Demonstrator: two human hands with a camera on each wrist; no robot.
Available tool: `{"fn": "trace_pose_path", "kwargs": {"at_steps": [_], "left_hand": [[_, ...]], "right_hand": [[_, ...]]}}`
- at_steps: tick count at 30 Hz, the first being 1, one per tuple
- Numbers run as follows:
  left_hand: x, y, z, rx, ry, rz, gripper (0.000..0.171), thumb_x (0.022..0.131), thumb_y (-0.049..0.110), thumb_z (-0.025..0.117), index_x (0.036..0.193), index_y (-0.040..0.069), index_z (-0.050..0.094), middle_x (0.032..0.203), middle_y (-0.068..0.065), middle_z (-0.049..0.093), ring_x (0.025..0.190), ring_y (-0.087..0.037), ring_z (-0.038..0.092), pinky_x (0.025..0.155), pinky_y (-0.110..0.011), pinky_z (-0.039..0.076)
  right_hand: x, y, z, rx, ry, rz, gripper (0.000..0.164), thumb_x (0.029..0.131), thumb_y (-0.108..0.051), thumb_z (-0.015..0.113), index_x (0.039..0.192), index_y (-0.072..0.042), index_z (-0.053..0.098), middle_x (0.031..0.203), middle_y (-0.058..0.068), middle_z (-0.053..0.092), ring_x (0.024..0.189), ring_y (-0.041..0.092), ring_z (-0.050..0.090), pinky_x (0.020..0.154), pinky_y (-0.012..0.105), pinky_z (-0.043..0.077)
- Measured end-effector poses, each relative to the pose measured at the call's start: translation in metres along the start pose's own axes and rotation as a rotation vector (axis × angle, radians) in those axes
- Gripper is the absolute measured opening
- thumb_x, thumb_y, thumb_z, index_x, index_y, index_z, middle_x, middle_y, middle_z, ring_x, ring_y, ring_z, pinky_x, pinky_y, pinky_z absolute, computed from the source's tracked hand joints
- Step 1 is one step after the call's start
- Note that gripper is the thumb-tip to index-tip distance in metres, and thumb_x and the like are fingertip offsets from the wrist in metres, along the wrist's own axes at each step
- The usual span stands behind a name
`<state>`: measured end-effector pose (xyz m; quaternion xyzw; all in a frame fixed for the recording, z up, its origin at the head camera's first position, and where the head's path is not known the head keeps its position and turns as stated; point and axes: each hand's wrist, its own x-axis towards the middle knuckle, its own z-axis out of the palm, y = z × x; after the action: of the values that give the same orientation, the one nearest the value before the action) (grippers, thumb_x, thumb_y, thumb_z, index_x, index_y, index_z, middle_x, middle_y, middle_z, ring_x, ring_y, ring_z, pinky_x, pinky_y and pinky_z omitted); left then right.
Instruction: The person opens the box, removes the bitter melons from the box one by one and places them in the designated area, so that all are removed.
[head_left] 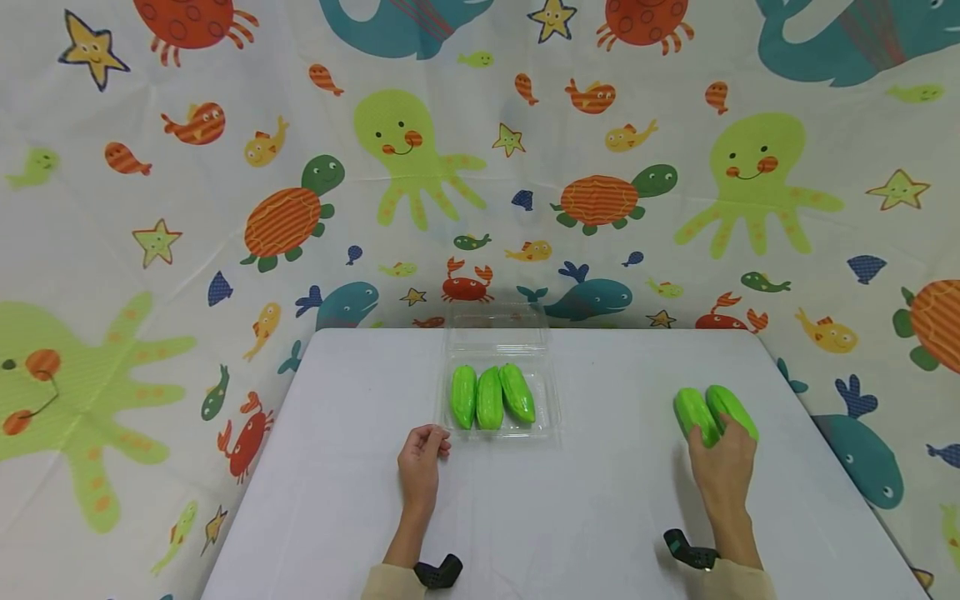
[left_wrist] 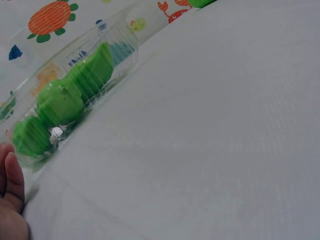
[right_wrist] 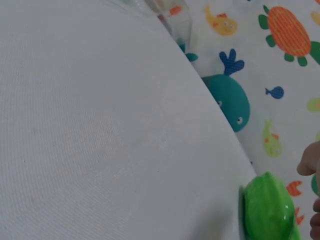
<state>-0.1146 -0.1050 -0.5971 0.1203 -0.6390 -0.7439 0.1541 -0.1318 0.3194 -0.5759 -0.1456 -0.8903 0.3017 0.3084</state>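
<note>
Three green cucumbers (head_left: 490, 398) lie side by side in a clear plastic box (head_left: 554, 408) with its lid raised at the back. My left hand (head_left: 422, 467) is at the box's front left corner, fingers loosely bent; whether they touch it is hard to tell. In the left wrist view those fingers (left_wrist: 15, 182) show beside the end of the box. On the right, two more cucumbers (head_left: 693, 415) lie close together on the table. Above their near ends hovers my right hand (head_left: 723, 467), thumb and fingers spread. The right wrist view shows a gap between thumb and cucumber (right_wrist: 269, 207).
A white-covered table (head_left: 600, 500) bears everything. Behind it and at its sides hangs a cloth (head_left: 465, 192) printed with sea animals. The table's right edge runs a little beyond the two loose cucumbers. A black device is strapped to each wrist.
</note>
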Motion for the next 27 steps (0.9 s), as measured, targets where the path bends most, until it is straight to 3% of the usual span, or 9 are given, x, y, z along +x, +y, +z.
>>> {"fn": "trace_pose_path", "kwargs": {"at_steps": [20, 27], "left_hand": [[-0.001, -0.001, 0.001, 0.023, 0.008, 0.007, 0.016, 0.100, 0.009, 0.059, 0.104, -0.006, 0.062, 0.091, -0.014, 0.070, 0.074, -0.011, 0.065, 0.068, -0.023, 0.058], [0.002, -0.005, 0.000, 0.031, 0.010, 0.008, 0.016, 0.100, 0.007, 0.059, 0.104, -0.008, 0.062, 0.092, -0.020, 0.069, 0.073, -0.011, 0.064, 0.067, -0.023, 0.058]], "right_hand": [[0.001, -0.022, 0.002, 0.045, 0.099, -0.121, 0.044, 0.083, -0.003, 0.069, 0.120, 0.018, 0.056, 0.111, 0.038, 0.061, 0.101, 0.051, 0.053, 0.084, 0.059, 0.042], [0.001, -0.026, 0.005, 0.052, 0.097, -0.145, 0.045, 0.083, -0.003, 0.070, 0.121, 0.018, 0.055, 0.110, 0.038, 0.061, 0.100, 0.050, 0.053, 0.081, 0.058, 0.043]]}}
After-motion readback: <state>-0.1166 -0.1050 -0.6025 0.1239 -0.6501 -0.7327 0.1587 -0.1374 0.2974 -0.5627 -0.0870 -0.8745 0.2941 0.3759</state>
